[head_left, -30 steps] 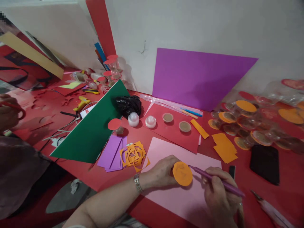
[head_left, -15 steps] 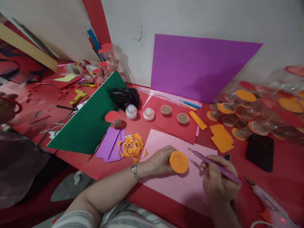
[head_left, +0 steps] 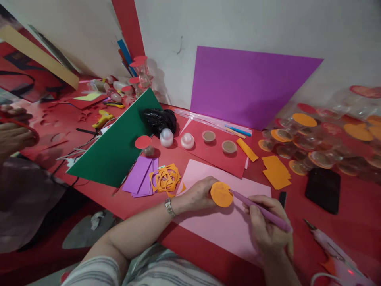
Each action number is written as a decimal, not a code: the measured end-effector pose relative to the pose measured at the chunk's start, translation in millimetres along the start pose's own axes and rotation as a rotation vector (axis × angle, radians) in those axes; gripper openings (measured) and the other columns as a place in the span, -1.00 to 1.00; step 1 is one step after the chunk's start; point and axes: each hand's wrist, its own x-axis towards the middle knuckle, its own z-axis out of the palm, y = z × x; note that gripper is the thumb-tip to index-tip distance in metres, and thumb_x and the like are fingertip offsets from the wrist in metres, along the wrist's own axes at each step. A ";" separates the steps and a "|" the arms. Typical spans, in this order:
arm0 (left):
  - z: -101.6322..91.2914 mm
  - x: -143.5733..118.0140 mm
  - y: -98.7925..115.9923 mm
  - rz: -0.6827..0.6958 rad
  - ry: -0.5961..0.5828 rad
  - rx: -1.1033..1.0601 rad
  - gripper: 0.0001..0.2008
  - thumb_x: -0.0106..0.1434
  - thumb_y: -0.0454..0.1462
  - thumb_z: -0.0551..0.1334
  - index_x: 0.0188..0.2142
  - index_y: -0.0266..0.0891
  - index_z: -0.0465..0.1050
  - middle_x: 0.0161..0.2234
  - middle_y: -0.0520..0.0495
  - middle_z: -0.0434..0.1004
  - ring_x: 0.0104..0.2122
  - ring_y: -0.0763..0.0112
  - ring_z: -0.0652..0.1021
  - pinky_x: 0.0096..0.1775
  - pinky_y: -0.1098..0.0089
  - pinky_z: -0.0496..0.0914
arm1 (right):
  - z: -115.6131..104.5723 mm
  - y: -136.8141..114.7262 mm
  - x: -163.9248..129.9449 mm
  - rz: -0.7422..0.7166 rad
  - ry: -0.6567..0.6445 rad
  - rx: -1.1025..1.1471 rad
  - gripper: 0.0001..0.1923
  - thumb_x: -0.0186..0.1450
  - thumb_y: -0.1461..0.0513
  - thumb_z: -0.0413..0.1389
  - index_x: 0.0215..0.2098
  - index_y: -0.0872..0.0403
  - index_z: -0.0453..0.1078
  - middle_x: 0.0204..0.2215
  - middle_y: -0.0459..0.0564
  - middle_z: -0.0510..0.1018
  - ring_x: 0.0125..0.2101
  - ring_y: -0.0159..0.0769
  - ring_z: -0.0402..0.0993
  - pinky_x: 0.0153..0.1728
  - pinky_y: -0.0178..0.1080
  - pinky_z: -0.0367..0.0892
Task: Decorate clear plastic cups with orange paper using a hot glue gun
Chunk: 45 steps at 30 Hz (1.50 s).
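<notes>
My left hand (head_left: 198,194), closed, holds a round orange disc (head_left: 221,194) with its flat face up; whatever lies under the disc is hidden. A slim purple pen-like tool (head_left: 262,209) is pinched in my right hand (head_left: 269,232). Its pointed tip is at the disc's right edge, though I cannot tell whether it touches. Both hands are over a pink sheet (head_left: 214,232). Left of it lie curled orange paper offcuts (head_left: 167,178) and purple paper strips (head_left: 138,178). Two small cups of brown filling (head_left: 229,147) and clear domed pieces (head_left: 187,140) sit beyond the sheet.
A green board (head_left: 113,155) leans at left and a purple board (head_left: 244,87) against the wall. Hourglass-like pieces (head_left: 312,147) crowd the right, near a black phone (head_left: 323,190) and a glue gun (head_left: 333,254). Another person's hand (head_left: 14,135) is at far left.
The purple tool's tip has moved left and down onto or near the disc's edge. My right hand has shifted slightly left. At far left, the other person's hand has come further into view.
</notes>
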 end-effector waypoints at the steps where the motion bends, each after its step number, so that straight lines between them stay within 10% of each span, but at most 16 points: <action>1: -0.3 0.1 1.2 -0.004 -0.005 -0.002 -0.64 0.16 -0.13 0.42 -0.11 -0.22 0.47 -0.13 -0.09 0.55 -0.16 0.28 0.54 -0.08 0.32 0.44 | -0.4 -1.2 1.1 -0.030 -0.003 -0.013 -0.95 0.30 0.25 0.20 -0.25 0.03 0.49 -0.45 -0.09 0.56 -0.54 -0.36 0.50 -0.55 -0.35 0.42; 13: 1.1 -0.5 0.0 0.023 0.018 -0.026 -0.61 0.11 -0.14 0.46 -0.12 -0.24 0.48 -0.17 -0.09 0.55 -0.19 0.28 0.55 -0.13 0.33 0.45 | 1.9 -2.3 5.6 -0.249 -0.011 -0.191 -0.96 0.31 0.29 0.18 -0.27 0.01 0.44 -0.47 -0.12 0.52 -0.50 -0.36 0.48 -0.49 -0.33 0.39; 45: 6.8 -4.6 3.4 0.002 -0.001 0.008 -0.58 0.08 -0.14 0.49 -0.11 -0.23 0.49 -0.18 -0.06 0.56 -0.22 0.33 0.56 -0.17 0.39 0.44 | 4.4 -10.8 11.0 -0.292 -0.093 -0.228 -0.93 0.33 0.32 0.10 -0.24 0.01 0.35 -0.46 -0.13 0.47 -0.49 -0.37 0.47 -0.50 -0.31 0.35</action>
